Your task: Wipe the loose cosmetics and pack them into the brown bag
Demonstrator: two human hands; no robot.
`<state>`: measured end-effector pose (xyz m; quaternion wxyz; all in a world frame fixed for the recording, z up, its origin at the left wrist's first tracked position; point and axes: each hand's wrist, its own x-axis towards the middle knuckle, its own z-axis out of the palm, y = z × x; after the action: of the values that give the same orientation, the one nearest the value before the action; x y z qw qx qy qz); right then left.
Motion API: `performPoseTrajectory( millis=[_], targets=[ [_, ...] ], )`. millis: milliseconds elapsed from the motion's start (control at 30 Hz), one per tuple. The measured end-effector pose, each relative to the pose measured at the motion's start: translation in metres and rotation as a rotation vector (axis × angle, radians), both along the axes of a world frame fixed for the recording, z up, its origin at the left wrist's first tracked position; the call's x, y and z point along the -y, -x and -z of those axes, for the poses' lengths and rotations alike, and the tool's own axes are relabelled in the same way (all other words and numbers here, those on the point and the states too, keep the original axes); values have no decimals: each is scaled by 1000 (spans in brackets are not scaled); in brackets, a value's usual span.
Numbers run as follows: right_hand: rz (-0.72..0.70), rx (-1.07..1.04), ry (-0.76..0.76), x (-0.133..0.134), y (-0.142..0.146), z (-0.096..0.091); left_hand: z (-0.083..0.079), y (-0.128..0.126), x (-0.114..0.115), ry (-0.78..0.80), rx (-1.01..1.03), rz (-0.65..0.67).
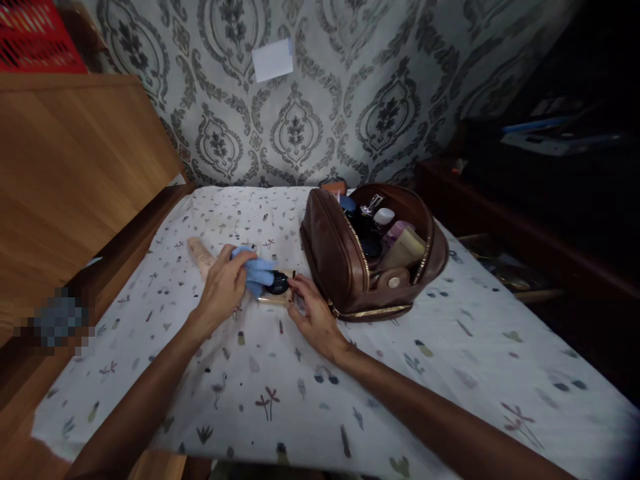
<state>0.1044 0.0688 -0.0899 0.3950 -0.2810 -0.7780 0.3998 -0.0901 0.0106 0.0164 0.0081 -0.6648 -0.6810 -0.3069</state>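
Note:
My left hand [223, 283] is closed on a light blue cloth [259, 272], which is bunched against a small round black item [277, 283]. The fingers of my right hand [316, 317] pinch the right side of a flat, gold-edged piece [273, 301] at the black item, perhaps one compact case; the cloth and fingers hide part of it. Beyond my left hand lies a beige tube [200, 255]. Just right of my right hand stands a brown leather toiletry bag [330, 250], unzipped, with a beige tube [406, 250], a white cap [384, 216] and other bottles inside.
A white printed cloth [270, 373] covers the table. An orange item [334, 187] lies behind the bag. On the left rises a wooden panel [80, 133] with a red basket [40, 40] on top. A dark wooden ledge [500, 233] runs along the right.

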Motion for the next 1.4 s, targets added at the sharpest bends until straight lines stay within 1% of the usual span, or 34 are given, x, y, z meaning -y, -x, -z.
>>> performPoseTrajectory(
  millis=[67,133,267,367,467,533,667,733,800,867,933,1033,1133,1200,1267,1333,1400],
  targets=[
    [7,14,-34,0,0,3,9,-3,-2,48,-58,28],
    [14,31,-61,0,1,5,20,-7,-4,84,-63,48],
    [35,56,-72,0,5,3,37,-10,-6,125,-23,50],
    [45,63,-45,1,11,-3,44,-5,-7,161,42,61],
    [88,99,-14,2,15,-8,44,4,-4,212,126,97],
    [121,149,-5,4,16,-10,41,11,-2,271,196,150],
    [144,225,-67,9,16,-11,32,23,2,402,334,290],
    [157,229,-91,11,16,-11,29,26,3,414,364,303],
    [153,230,-83,13,15,-11,28,26,3,380,350,277],
    [119,240,-74,13,14,-12,28,24,4,336,310,252],
    [53,255,-87,11,10,-13,29,20,5,302,271,242],
    [-109,286,-116,8,4,-17,32,13,6,253,232,223],
    [-291,295,-121,6,-3,-24,39,7,6,180,222,131],
    [-368,299,-114,5,-5,-29,42,5,4,133,246,68],
    [-395,304,-101,5,-7,-31,44,4,3,127,265,59],
    [-394,290,-98,5,-7,-31,43,5,2,172,264,101],
    [-363,268,-114,6,-7,-29,39,6,2,216,260,161]
  ],
)
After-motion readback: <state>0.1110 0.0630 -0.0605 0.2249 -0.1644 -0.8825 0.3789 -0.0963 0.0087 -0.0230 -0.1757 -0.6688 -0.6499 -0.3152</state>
